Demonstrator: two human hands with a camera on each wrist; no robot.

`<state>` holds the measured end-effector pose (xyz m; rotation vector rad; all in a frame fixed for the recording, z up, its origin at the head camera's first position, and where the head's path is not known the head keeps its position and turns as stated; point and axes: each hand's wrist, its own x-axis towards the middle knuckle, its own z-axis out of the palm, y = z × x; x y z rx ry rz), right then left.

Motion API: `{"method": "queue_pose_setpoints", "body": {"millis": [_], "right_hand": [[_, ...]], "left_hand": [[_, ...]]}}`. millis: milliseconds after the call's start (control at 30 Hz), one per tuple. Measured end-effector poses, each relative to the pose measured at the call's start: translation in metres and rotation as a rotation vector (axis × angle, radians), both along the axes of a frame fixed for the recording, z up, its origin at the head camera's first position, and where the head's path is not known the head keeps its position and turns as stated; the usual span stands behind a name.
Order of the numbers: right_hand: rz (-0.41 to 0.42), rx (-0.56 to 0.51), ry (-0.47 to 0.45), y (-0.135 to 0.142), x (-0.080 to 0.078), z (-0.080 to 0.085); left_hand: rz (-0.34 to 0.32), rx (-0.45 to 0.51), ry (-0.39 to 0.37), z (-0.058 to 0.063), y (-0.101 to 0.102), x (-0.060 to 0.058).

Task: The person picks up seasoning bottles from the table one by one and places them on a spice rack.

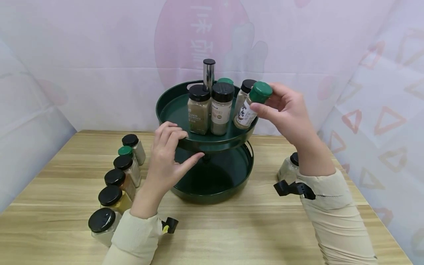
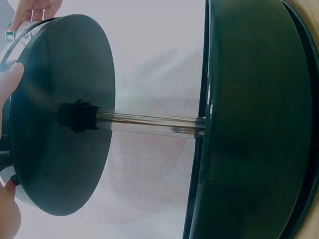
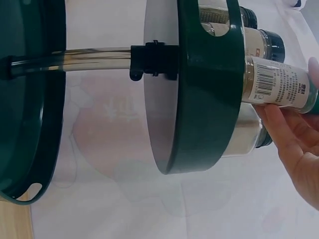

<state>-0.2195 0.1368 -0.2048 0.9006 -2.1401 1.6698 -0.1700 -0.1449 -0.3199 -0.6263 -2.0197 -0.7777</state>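
My right hand [image 1: 286, 110] pinches a green-capped spice jar [image 1: 246, 112] between thumb and fingers. The jar leans, its base low inside the right side of the upper tray [image 1: 173, 105] of a dark green two-tier rack. Whether its base touches the tray floor I cannot tell. My left hand [image 1: 165, 154] grips the front left rim of that tray, fingers over the edge and thumb below. Standing on the tray are a cumin powder jar [image 1: 198, 116], a black-capped jar [image 1: 221, 114], another black-capped jar [image 1: 241, 96] and a green-capped one [image 1: 226, 80], mostly hidden.
Below is the lower tray [image 1: 212, 198], joined to the upper one by a metal pole [image 2: 149, 122]. A row of several spice jars [image 1: 110, 197] stands on the wooden table [image 1: 232, 235] at left. Another jar [image 1: 287, 170] stands at right, partly behind my right wrist.
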Motion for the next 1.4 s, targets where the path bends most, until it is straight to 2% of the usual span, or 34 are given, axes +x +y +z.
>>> {"method": "queue_pose_setpoints", "body": {"millis": [300,567,933,1400], "right_hand": [[-0.044,0.098,-0.005,-0.004,-0.002,-0.003],[-0.034,0.121,-0.031,-0.004,-0.004,-0.007],[-0.062,0.214,0.018,-0.004,-0.006,-0.012],[-0.082,0.277,0.005,-0.002,-0.009,-0.014]], "left_hand": [[0.001,0.006,-0.002,0.0,0.0,0.0],[-0.005,0.005,0.001,0.0,0.0,0.0],[-0.002,0.001,-0.004,0.0,0.0,0.0],[0.008,-0.01,-0.005,0.0,0.0,0.0]]}}
